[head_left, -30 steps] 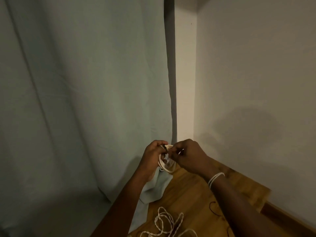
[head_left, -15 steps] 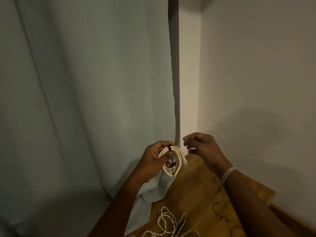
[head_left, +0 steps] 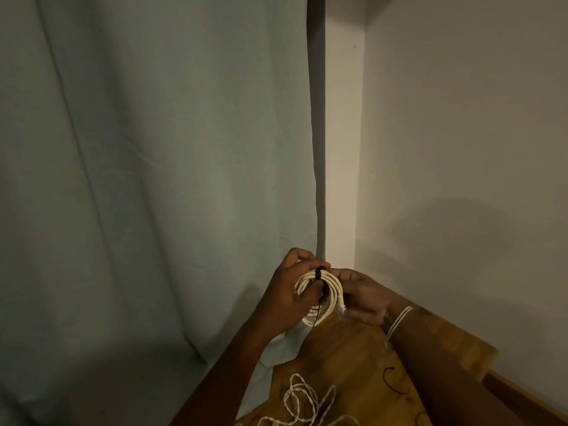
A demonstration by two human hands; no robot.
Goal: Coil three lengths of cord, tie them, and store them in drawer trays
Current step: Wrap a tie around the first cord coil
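Note:
A coil of cream cord (head_left: 330,292) is held up above the wooden table (head_left: 347,358), bound at its top by a thin black tie (head_left: 318,274) whose loose end hangs down. My left hand (head_left: 289,299) grips the coil's left side, thumb across the loops. My right hand (head_left: 364,295) is behind the coil's right side, its fingers touching the cord near the frayed end. A loose twisted cream cord (head_left: 302,401) lies uncoiled on the table below. White cord is looped round my right wrist (head_left: 398,321).
A pale curtain (head_left: 153,179) hangs on the left, its hem lying on the table's corner. A bare wall (head_left: 461,149) stands close on the right. A short black tie (head_left: 392,379) lies on the wood near my right forearm.
My right hand, which had pulled away from the coil half a second ago, has come back to its right side. The coil now faces me, tied at the top.

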